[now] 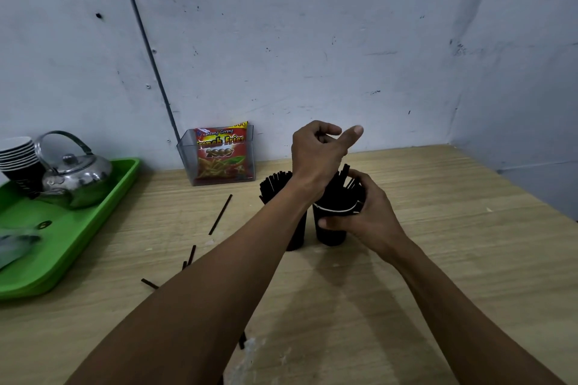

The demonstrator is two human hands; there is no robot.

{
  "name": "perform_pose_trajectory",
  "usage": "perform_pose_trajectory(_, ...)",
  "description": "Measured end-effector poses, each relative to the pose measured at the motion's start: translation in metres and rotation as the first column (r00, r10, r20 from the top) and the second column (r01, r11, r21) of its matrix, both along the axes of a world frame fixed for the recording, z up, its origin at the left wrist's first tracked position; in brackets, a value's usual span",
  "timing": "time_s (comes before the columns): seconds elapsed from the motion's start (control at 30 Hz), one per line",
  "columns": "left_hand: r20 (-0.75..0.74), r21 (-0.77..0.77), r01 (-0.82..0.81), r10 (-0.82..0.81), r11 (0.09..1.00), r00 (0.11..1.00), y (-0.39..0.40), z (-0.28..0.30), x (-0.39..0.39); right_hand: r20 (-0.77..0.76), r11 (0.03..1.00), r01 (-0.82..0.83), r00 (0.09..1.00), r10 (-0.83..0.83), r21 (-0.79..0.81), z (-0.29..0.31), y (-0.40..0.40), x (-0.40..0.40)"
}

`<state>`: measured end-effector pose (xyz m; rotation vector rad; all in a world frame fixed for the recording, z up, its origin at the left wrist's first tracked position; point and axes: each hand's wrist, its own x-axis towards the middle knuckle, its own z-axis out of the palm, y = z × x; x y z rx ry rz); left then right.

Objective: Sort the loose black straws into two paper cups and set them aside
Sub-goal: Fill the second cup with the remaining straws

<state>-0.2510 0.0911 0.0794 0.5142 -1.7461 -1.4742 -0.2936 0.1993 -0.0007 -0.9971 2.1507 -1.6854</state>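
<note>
right hand (367, 216) clasps the near cup (331, 228) by its rim | left hand (319, 150) curls above, contents unclear | straws (220, 214) lie loose leftward | steady cup, feed vertically

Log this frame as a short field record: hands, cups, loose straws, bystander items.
left hand: raised above the cups, fingers curled, thumb out; whether it holds straws cannot be told
right hand: gripping the right cup
left cup: mostly hidden by the forearm, straw bundle upright
loose straws: several on the wooden table
tray: green, holds kettle and stacked cups
snack packet: in a clear holder at the wall
</note>
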Motion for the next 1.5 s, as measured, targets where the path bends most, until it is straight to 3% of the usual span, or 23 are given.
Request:
perform_pose_trajectory(0.23, -0.07, 0.215, 0.068, -0.054, 0.974, 0.996, -0.003, 0.013, 0.007, 0.01, 1.0, -0.016, 1.0, 0.016, -0.007, 0.001, 0.002, -0.002)
perform_pose_trajectory(0.4, 0.028, 0.118, 0.01, -0.013, 0.993, 1.0, -0.001, 0.006, 0.011, 0.023, 0.998, -0.063, 0.998, 0.063, 0.002, 0.004, 0.005, -0.004)
perform_pose_trajectory(0.57, 0.115, 0.016, 0.15, -0.151, 0.989, 0.982, -0.002, 0.003, 0.017, 0.032, 0.999, -0.033, 0.999, 0.035, -0.042, 0.024, 0.01, -0.003)
perform_pose_trajectory(0.67, 0.08, -0.004, 0.187, -0.186, 0.982, 0.979, -0.003, 0.008, 0.021, -0.032, 0.996, 0.004, 0.999, -0.007, -0.084, 0.046, 0.008, -0.003)
perform_pose_trajectory(0.77, 0.022, 0.037, 0.152, -0.153, 0.988, 0.988, -0.012, 0.017, 0.025, -0.198, 1.0, 0.003, 0.98, -0.005, -0.009, 0.063, 0.001, -0.003)
perform_pose_trajectory(0.87, -0.016, 0.111, 0.119, -0.118, 0.987, 0.993, -0.021, 0.028, 0.033, -0.369, 0.986, -0.005, 0.927, 0.067, 0.166, 0.067, -0.005, -0.003)
perform_pose_trajectory(1.07, 0.013, 0.127, 0.094, -0.096, 0.987, 0.995, -0.024, 0.031, 0.046, -0.533, 0.858, -0.006, 0.782, 0.325, 0.514, 0.062, -0.005, 0.009)
perform_pose_trajectory(1.23, 0.042, 0.111, 0.095, -0.1, 0.989, 0.994, -0.023, 0.029, 0.053, -0.592, 0.903, 0.03, 0.764, 0.256, 0.429, 0.062, -0.005, 0.012)
perform_pose_trajectory(1.37, 0.049, 0.094, 0.049, -0.054, 0.994, 0.997, -0.026, 0.028, 0.059, -0.554, 0.826, 0.038, 0.76, 0.342, 0.562, 0.061, -0.007, 0.013)
perform_pose_trajectory(1.5, 0.039, 0.095, -0.009, 0.005, 0.995, 0.999, -0.031, 0.03, 0.065, -0.641, 0.877, 0.099, 0.721, 0.262, 0.47, 0.06, -0.008, 0.012)
